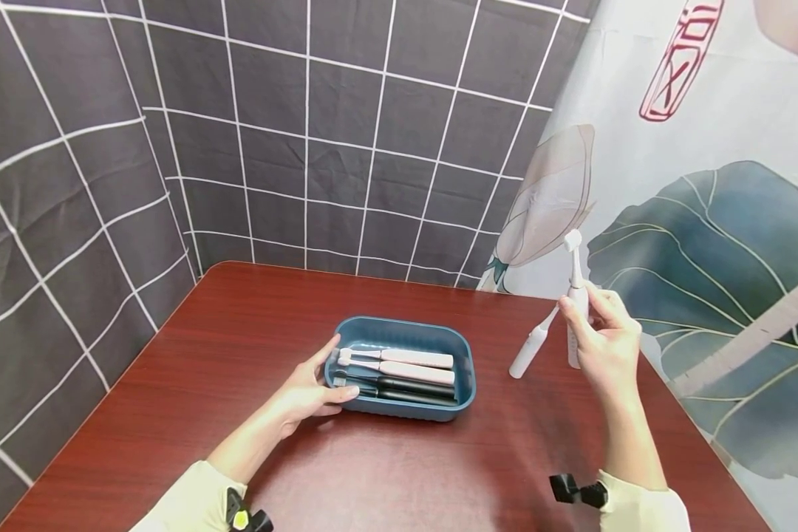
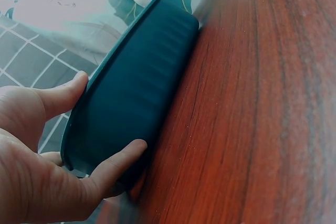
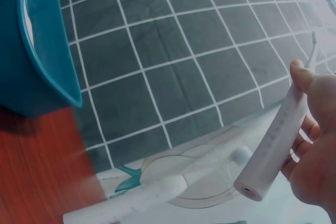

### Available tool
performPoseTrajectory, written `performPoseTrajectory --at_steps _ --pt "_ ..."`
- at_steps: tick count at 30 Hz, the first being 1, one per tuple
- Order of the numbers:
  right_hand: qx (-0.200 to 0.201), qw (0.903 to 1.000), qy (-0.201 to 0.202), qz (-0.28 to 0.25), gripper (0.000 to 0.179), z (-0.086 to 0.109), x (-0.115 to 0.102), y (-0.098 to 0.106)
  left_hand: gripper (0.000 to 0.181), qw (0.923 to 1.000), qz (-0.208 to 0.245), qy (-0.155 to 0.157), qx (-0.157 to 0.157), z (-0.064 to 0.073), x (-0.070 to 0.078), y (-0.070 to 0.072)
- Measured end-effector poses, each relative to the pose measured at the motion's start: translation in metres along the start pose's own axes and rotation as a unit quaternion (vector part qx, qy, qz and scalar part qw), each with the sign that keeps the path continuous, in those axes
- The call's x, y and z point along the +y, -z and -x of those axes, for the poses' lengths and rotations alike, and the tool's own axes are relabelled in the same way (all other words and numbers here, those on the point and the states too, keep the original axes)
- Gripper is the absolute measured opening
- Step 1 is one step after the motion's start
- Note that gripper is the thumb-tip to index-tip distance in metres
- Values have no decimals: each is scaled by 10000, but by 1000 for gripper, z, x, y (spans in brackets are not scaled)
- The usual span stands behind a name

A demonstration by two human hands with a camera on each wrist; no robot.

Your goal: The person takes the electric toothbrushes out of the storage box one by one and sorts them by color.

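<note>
Pinching a white brush (image 1: 577,297) near the R edge of the table (image 1: 239,318) w/ your R hand (image 1: 606,338), you're gripping the blue bin (image 1: 406,411) w/ your L hand (image 1: 311,388) and likely risking toppling the 2nd brush (image 1: 528,354), apparently standing just beside, b/c you're crowding it.

Room between blue basket (image 1: 406,324) and unheld white toothbrush (image 1: 529,352) — gridded wall (image 1: 346,162) behind

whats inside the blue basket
Two pink toothbrushes and two black toothbrushes lie side by side in the blue basket, heads toward the left hand. Whatever lies directly beneath them is covered and cannot be seen.
</note>
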State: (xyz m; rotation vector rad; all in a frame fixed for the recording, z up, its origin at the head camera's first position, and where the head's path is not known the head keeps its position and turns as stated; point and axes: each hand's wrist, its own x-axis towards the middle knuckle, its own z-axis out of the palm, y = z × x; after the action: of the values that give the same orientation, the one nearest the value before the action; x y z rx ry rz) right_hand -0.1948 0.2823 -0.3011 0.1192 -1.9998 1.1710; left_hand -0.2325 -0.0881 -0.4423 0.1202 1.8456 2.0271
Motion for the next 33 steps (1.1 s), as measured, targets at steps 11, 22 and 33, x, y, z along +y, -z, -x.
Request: performPoseTrajectory --at_steps 11,22,33 --pt "198 9976 -632 187 39 1 13 8 99 10000 39 -11 7 1 1 -1" --pt "569 9938 -903 306 38 1 56 14 99 9999 -93 -43 48 0 -1 0" --pt "690 9896 -1258 98 37 10 59 6 100 9999 -105 -25 47 1 0 0"
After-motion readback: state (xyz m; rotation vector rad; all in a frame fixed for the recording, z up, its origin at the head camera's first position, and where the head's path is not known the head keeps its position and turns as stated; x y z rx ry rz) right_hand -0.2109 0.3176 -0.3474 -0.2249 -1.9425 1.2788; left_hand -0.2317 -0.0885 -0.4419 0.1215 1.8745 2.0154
